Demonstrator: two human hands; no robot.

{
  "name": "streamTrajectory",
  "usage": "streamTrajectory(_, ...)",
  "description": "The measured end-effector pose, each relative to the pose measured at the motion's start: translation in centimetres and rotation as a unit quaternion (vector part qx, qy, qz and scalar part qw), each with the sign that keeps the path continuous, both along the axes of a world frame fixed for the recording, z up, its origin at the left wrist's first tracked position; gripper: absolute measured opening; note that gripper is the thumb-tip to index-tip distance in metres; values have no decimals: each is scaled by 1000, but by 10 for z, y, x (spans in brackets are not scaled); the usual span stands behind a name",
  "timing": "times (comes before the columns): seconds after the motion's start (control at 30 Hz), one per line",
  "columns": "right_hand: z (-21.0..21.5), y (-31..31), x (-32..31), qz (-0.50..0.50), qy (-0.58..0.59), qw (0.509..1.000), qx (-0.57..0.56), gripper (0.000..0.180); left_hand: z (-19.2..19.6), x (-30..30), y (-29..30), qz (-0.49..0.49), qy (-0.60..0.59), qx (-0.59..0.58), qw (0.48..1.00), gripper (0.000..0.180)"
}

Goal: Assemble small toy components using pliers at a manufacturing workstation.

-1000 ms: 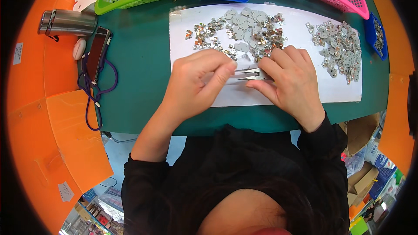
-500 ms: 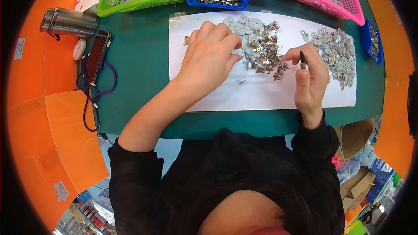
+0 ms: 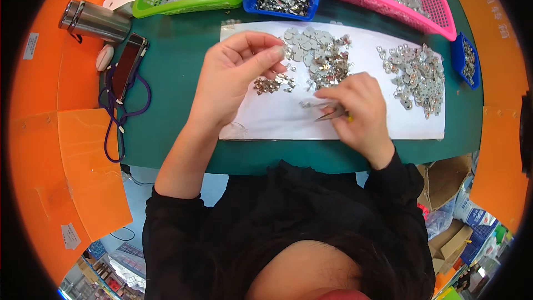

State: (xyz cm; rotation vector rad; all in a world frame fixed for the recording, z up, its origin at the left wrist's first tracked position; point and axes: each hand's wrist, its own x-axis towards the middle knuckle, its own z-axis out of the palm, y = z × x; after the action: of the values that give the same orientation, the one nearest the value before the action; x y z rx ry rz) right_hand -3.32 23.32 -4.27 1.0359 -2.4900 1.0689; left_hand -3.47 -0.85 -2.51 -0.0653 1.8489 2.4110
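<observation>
Left hand point(image 3: 236, 72): fingers curled, thumb tip close to forefinger; cannot tell whether small part sits between. Right hand point(image 3: 363, 115): wrapped round slim metal pliers point(image 3: 335, 111), blurred, above white rectangular sheet point(image 3: 277, 126) on green desk point(image 3: 177, 105). Heap of flat grey plates point(image 3: 306, 44) beyond hands, on sheet, touching pile of shiny silver-and-brassy metal parts point(image 3: 328, 71). Separate heap of silver-grey pieces point(image 3: 417, 82) at sheet's right end.

Small metal parts point(image 3: 419, 80) are filling baskets point(image 3: 383, 8) and bins point(image 3: 280, 15) and lying heaped across a sheet point(image 3: 266, 122) on the table point(image 3: 172, 83), so this is looking like a workshop.
</observation>
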Motion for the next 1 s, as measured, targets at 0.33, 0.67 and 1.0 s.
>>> streamTrajectory(0.33,-11,-14,17,-30,74,994,72,32,3,34,7,3,-52,175,983,30)
streamTrajectory(0.67,7,-28,28,-55,116,992,-17,30,-19,72,39,-41,-47,111,992,33)
streamTrajectory(1.0,-14,-24,52,1,-84,975,-207,12,-37,96,34,-58,-77,133,986,25)
